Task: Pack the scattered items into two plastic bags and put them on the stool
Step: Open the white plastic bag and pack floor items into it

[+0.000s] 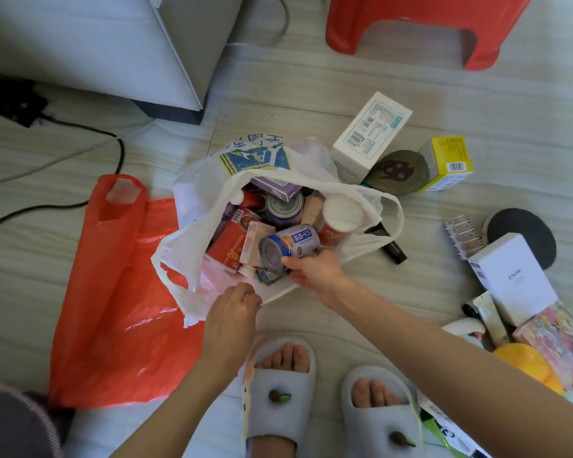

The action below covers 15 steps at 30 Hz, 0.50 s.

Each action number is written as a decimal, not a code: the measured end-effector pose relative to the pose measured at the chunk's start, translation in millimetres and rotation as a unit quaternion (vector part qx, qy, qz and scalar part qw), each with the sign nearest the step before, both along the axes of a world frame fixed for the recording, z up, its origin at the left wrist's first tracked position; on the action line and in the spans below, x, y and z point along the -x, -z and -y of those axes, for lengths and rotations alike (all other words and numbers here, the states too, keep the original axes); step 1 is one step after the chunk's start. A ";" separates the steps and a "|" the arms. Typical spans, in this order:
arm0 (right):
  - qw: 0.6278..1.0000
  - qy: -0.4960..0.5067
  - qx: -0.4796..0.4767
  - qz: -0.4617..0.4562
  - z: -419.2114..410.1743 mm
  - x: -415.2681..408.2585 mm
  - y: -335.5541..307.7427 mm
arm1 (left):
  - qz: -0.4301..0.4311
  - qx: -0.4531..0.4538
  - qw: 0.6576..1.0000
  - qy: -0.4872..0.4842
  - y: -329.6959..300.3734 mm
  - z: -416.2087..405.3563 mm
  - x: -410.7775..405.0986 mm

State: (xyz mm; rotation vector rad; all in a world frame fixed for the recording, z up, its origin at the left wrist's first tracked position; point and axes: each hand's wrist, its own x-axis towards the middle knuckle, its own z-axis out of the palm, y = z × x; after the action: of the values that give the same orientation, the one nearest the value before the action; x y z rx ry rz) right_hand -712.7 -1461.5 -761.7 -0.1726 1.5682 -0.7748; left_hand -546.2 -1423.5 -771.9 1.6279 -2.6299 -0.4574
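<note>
Right hand point(313, 271) over the mouth of the white bag point(196, 193) on the floor, fingers grasping a blue can point(290, 244) among the packed boxes; left hand point(232, 314) pinching the bag's near rim, red bag point(113, 292) flat alongside, red stool point(411, 24) well beyond.

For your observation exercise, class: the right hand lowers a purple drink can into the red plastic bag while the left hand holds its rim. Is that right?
Not quite. The head view shows the right hand lowering the purple drink can into the white plastic bag; the red plastic bag lies flat beside it.
</note>
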 end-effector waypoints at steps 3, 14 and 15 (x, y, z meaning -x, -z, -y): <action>0.999 0.014 0.030 -0.026 -7.3 -1.9 -2.0 | -0.034 0.020 0.999 -0.015 -16.9 3.6 2.4; 0.727 -0.482 0.211 -0.441 -56.3 29.1 12.8 | -0.066 0.019 0.996 -0.049 -15.7 2.6 0.2; 0.709 -0.502 0.208 -0.449 -58.4 32.3 13.2 | -0.072 0.016 0.996 -0.055 -14.5 1.0 -0.2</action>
State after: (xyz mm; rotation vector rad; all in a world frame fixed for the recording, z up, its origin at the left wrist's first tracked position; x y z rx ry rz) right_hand -745.0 -1403.1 -774.9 -1.8152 1.7661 -0.0766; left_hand -546.0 -1424.5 -757.3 1.6525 -2.4192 -0.5044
